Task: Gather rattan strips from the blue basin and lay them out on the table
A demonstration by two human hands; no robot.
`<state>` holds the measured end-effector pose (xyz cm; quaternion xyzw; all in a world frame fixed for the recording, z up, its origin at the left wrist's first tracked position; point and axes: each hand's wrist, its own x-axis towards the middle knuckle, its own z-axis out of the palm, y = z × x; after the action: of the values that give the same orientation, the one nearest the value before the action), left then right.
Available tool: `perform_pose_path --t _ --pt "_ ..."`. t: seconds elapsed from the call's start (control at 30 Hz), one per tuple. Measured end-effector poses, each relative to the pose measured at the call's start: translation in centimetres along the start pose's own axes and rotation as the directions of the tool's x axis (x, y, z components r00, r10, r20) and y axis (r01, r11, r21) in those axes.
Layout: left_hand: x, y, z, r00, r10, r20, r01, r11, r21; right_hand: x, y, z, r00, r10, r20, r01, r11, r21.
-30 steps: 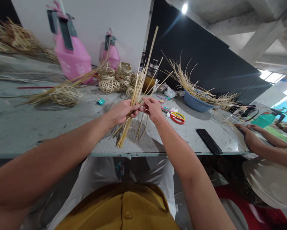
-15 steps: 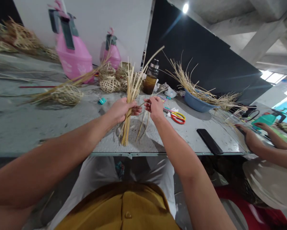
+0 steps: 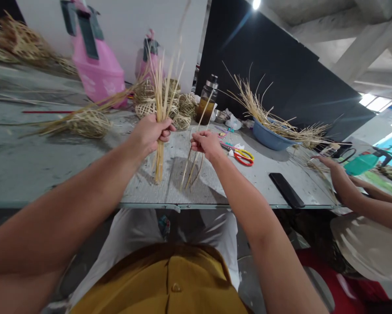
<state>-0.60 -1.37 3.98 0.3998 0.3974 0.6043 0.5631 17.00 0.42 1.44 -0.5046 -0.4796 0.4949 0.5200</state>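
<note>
My left hand (image 3: 153, 133) is wrapped round an upright bundle of pale strips (image 3: 159, 163), whose lower ends reach down close to the grey table (image 3: 127, 185). To its right, my right hand (image 3: 206, 143) pinches a few thin strips (image 3: 194, 170) that stick out above and below the fingers. The two hands are apart, with bare tabletop between them. Behind them sit several woven balls (image 3: 182, 121) and a dark bottle (image 3: 206, 102) of brown liquid.
Scissors (image 3: 243, 157) and a black phone (image 3: 286, 190) lie to the right. A blue basin (image 3: 271, 136) holds more strips. Pink spray bottles (image 3: 99, 69) and a loose woven piece (image 3: 90, 124) are at the left. Another person's hand (image 3: 327, 163) is at the far right.
My left hand has moved left and up with the bundle, away from my right hand. My right hand has shifted slightly left, still pinching the thin strips.
</note>
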Motion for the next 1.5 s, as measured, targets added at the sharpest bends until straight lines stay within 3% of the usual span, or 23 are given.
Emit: perform_pose_path --t 0.2,0.57,0.83,0.97,1.07,1.13,1.27,1.5 --pt "0.1 -0.4 0.0 1.000 0.000 0.006 0.001 1.000 -0.021 0.9 1.9 1.9 0.992 0.122 0.029 -0.112 0.962 -0.248" --pt "0.1 -0.8 0.3 1.000 -0.024 0.018 0.024 0.999 -0.021 1.1 2.6 2.2 0.990 0.137 -0.022 -0.133 0.897 -0.421" --pt "0.2 -1.3 0.4 0.986 -0.117 0.116 0.125 0.990 -0.069 0.5 2.2 2.8 0.990 0.137 -0.024 -0.128 0.824 -0.552" --pt "-0.1 -1.4 0.7 0.979 -0.131 0.153 0.145 0.986 -0.087 0.3 1.1 2.6 1.000 0.008 0.010 -0.002 0.875 -0.484" --pt "-0.3 -1.3 0.8 0.974 -0.134 0.183 0.154 0.983 -0.097 0.2 0.0 2.4 0.985 -0.173 -0.012 0.161 0.938 -0.308" --pt "-0.4 -1.4 0.8 0.968 -0.131 0.212 0.154 0.984 -0.093 0.1 -0.7 2.4 0.973 -0.229 -0.024 0.220 0.955 -0.200" --pt "-0.6 -1.5 0.8 0.956 -0.125 0.264 0.147 0.987 -0.066 0.1 -1.6 2.5 0.970 -0.243 -0.009 0.240 0.964 -0.118" --pt "-1.1 -1.5 1.2 0.958 -0.141 0.250 0.160 0.986 -0.056 -0.3 -1.6 2.4 0.984 -0.173 -0.035 0.172 0.985 -0.015"
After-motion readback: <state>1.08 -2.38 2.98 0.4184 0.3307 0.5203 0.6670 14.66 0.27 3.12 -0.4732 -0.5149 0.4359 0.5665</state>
